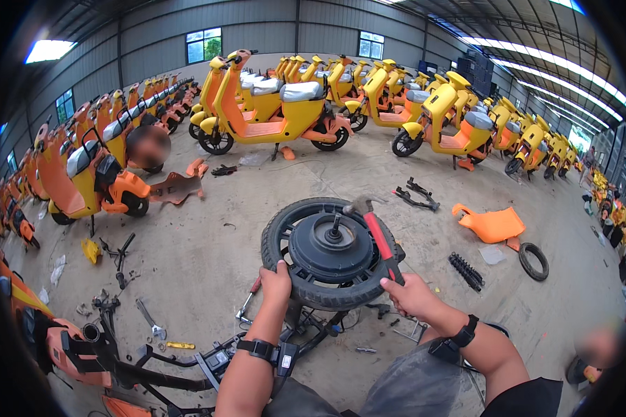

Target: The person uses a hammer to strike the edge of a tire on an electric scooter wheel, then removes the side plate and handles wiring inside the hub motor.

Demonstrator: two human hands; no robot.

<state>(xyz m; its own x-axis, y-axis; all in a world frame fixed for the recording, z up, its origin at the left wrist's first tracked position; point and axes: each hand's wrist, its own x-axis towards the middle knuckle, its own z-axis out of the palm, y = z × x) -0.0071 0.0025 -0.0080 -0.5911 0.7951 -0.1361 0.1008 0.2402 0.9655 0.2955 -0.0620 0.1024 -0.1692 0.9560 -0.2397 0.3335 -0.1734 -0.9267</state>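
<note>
A black scooter wheel (283, 229) with a large dark hub motor (320, 254) lies tilted flat in front of me, its threaded axle (334, 226) pointing up. My left hand (276, 281) is closed on the tyre's near left edge, thumb on top and the other fingers mostly hidden beneath. In my right hand (410, 293) is a hammer (379, 236) with a red and black handle. Its metal head is over the far right part of the wheel, close to the axle; whether it touches is unclear. Below the wheel sits a dark scooter frame (222, 354).
Around me on the concrete floor lie an adjustable wrench (150, 318), a red-handled ratchet (249, 300), a yellow tool (181, 345), black shock absorbers (466, 271), a loose tyre (533, 262) and an orange panel (494, 224). Rows of yellow scooters (278, 125) stand beyond.
</note>
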